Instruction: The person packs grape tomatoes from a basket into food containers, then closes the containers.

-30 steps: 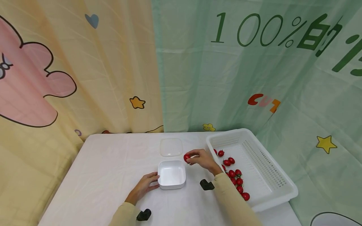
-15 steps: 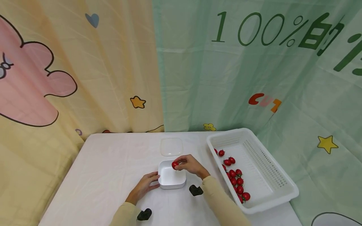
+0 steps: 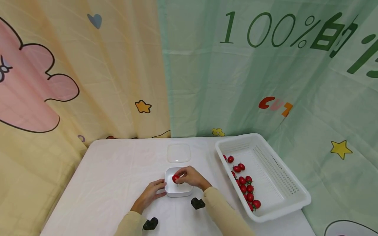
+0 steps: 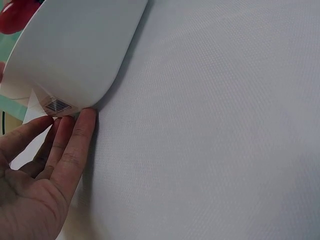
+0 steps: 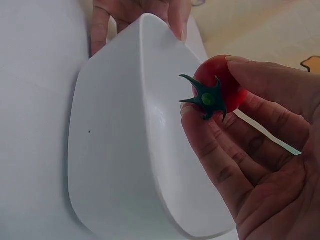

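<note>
Tomato (image 3: pixel 175 179) sits pinched in the right hand (image 3: pixel 192 177), stem (image 5: pixel 207 98) toward the wrist (image 3: pixel 206 186); the open box (image 3: pixel 180 194) lies beneath that grip, the left hand (image 3: pixel 150 195) holding it from the left.

On the surface (image 3: pixel 112 170) before you, the box (image 3: pixel 179 194) sits between your left grip (image 3: pixel 150 193), touching its left side, and the basket (image 3: pixel 274 193), off to the right. The lid (image 3: pixel 178 153) lies behind the box. Your right grip (image 3: pixel 192 177) holds one tomato (image 3: pixel 175 179) at the box's opening; more tomatoes (image 3: pixel 249 188) lie along the basket's left side.
</note>
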